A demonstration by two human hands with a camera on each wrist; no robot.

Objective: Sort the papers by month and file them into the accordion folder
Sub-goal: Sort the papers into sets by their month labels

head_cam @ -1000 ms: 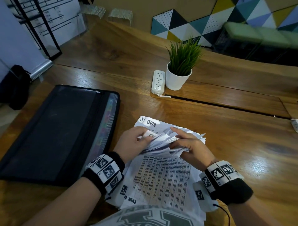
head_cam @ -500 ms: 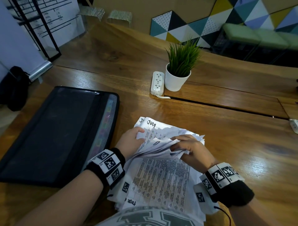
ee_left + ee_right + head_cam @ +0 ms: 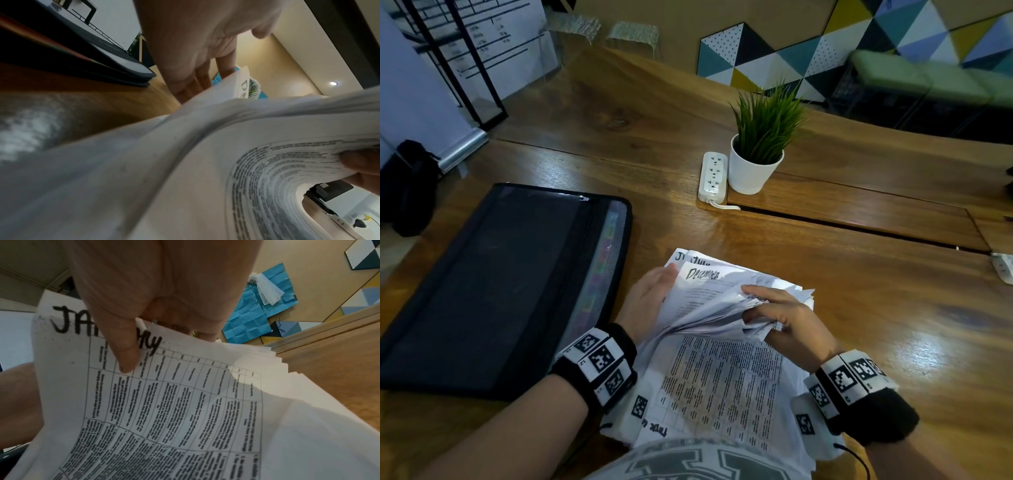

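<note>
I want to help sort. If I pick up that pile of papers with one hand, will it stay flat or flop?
It will probably flop: the papers already curl over where the right hand bends them back. The sheets may also slide apart, since their edges fan out unevenly and nothing visibly binds them. The left hand steadies the other side, so two hands seem wise.

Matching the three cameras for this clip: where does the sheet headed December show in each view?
Head: December sheet at centre, upper part of the stack, beside the left hand.
Left wrist: its top corner, lettering "De", upper centre past the fingers.
Right wrist: not in it; a January sheet fills it.
Shared landmark: the wooden table.
</note>
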